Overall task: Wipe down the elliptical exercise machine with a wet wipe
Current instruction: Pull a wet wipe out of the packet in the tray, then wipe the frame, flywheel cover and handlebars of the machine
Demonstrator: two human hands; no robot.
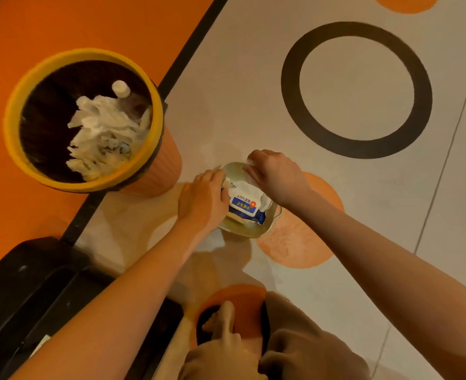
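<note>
Reaching down to the floor [363, 215], both bare hands meet over a pale green tray [270, 226] that holds a pack of wet wipes [247, 202]. Left hand [203, 200] presses on the pack's near-left end, fingers curled down over it, steadying it in the tray. Right hand [274, 175] hovers at the tray's far edge, thumb and fingertips pinched together on a white wipe [251, 163] coming up from the pack. An orange bin [155, 171] with a yellow rim stands just left of the tray, crumpled white wipes [103, 133] heaped inside. Black machine base [26, 292] shows at lower left; elliptical otherwise out of view.
</note>
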